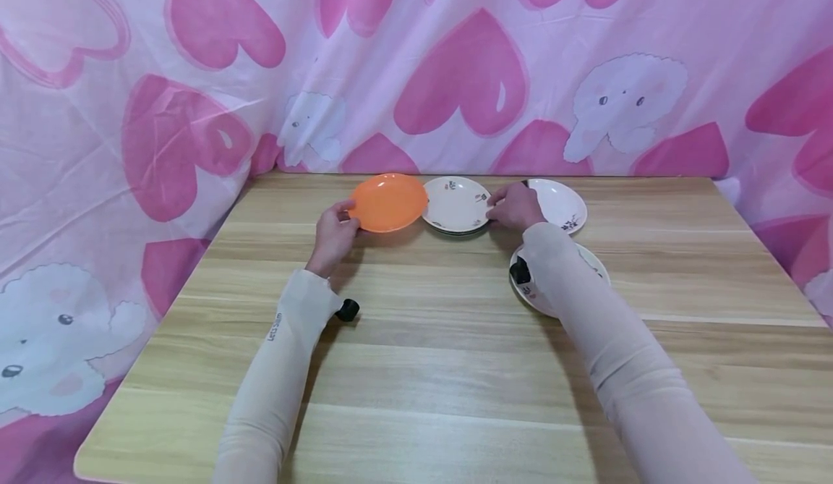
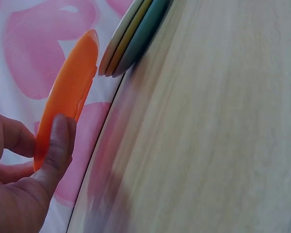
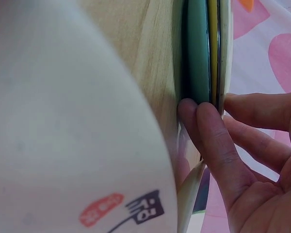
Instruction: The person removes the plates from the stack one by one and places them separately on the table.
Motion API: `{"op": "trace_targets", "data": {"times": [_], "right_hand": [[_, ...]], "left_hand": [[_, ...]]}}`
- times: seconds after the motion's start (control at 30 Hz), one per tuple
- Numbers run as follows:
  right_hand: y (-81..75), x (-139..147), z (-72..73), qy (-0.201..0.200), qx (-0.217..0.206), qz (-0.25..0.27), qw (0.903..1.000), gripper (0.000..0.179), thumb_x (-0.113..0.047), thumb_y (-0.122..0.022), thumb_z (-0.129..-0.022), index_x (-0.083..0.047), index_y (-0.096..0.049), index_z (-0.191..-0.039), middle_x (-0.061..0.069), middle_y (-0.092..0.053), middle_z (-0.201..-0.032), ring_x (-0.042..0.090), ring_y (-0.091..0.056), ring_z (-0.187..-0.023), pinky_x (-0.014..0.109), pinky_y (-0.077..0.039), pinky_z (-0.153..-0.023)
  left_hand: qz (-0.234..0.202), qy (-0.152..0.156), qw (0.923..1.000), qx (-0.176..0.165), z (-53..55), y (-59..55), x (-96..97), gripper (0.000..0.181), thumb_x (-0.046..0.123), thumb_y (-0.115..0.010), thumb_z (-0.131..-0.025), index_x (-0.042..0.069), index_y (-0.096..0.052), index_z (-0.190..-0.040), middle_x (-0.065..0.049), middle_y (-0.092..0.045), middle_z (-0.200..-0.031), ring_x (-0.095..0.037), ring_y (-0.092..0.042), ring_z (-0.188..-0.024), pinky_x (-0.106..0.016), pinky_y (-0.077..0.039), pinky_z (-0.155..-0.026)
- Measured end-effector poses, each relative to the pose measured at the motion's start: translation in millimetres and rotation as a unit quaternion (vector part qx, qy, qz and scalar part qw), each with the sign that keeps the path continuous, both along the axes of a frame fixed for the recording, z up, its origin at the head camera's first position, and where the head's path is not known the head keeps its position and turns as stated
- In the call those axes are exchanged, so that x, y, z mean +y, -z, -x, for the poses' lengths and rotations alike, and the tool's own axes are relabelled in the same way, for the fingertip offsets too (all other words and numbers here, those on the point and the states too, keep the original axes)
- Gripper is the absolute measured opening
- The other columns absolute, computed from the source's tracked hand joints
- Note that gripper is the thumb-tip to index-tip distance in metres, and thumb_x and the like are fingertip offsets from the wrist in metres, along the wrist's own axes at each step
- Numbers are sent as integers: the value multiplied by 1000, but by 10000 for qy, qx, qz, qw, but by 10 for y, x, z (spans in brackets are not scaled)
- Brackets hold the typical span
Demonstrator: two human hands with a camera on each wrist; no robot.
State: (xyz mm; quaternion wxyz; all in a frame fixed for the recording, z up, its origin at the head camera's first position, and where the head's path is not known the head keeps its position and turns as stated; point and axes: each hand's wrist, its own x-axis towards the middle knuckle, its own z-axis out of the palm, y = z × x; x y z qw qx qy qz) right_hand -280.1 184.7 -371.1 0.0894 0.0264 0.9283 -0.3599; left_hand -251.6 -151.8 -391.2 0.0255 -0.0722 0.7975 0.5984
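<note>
My left hand (image 1: 333,239) pinches the left rim of an orange plate (image 1: 388,203), thumb beneath and fingers above. The plate is held a little above the table, as the left wrist view shows. To its right is a stack of plates (image 1: 455,205); a cream plate with small printed motifs tops it, above yellow and green ones (image 3: 198,53). My right hand (image 1: 515,207) grips the stack's right rim, fingers on top and thumb against the lower side. The orange plate's right edge lies very near the stack's left rim.
A white plate (image 1: 562,205) with dark floral print lies right of the stack, partly behind my right hand. Nearer, another printed plate (image 1: 530,299) sits under my right forearm. The wooden table (image 1: 416,368) ends at a pink heart-patterned curtain (image 1: 462,71).
</note>
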Motion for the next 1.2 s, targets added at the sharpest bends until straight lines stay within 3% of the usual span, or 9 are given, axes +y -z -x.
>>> {"op": "trace_targets", "data": {"times": [0.2, 0.4, 0.5, 0.73, 0.97, 1.2], "right_hand": [[-1, 3, -2, 4, 26, -44, 10000, 34, -11, -69, -87, -2, -71, -120, 18, -64, -134, 24, -70, -98, 30, -55, -87], [-1, 8, 2, 30, 166, -140, 9998, 32, -11, -70, -86, -3, -73, -117, 21, -70, -123, 9, -69, -74, 25, -54, -81], [-1, 7, -1, 49, 203, -159, 9997, 31, -11, -70, -85, -3, -73, -115, 21, -72, -119, 4, -67, -68, 26, -54, -83], [2, 6, -7, -11, 182, -125, 9998, 33, -10, -70, -86, -1, -72, -117, 22, -70, -122, 6, -68, -70, 33, -56, -92], [17, -13, -1, -1, 200, -157, 9997, 32, -11, -70, -85, -3, -74, -115, 20, -72, -119, 4, -67, -67, 30, -58, -86], [12, -6, -7, -41, 206, -299, 9993, 31, -12, -69, -86, -3, -73, -115, 19, -74, -114, 10, -69, -76, 27, -54, -84]], "left_hand": [[56, -154, 9998, -107, 4, 9, -34, 54, -3, -43, -97, 3, -41, -150, -20, -53, -140, -22, -60, -111, -29, -59, -93], [361, -260, 9990, 1, 15, 48, -73, 53, 1, -45, -96, 5, -43, -149, -19, -55, -137, -21, -59, -107, -17, -53, -70], [461, -295, 9985, 87, 18, 74, -85, 53, 2, -45, -96, 3, -43, -149, -20, -56, -136, -21, -58, -105, -15, -49, -66], [258, -344, 9990, 77, -6, 112, -109, 52, 1, -44, -98, 2, -41, -150, -20, -55, -133, -19, -60, -99, -18, -57, -74], [352, -320, 9988, 134, -1, 149, -126, 53, 0, -43, -97, 0, -40, -150, -21, -55, -135, -22, -59, -106, -15, -56, -74], [472, -233, 9985, 127, 35, 160, -112, 54, 0, -42, -97, 0, -39, -150, -22, -54, -135, -23, -60, -106, -18, -58, -76]]}}
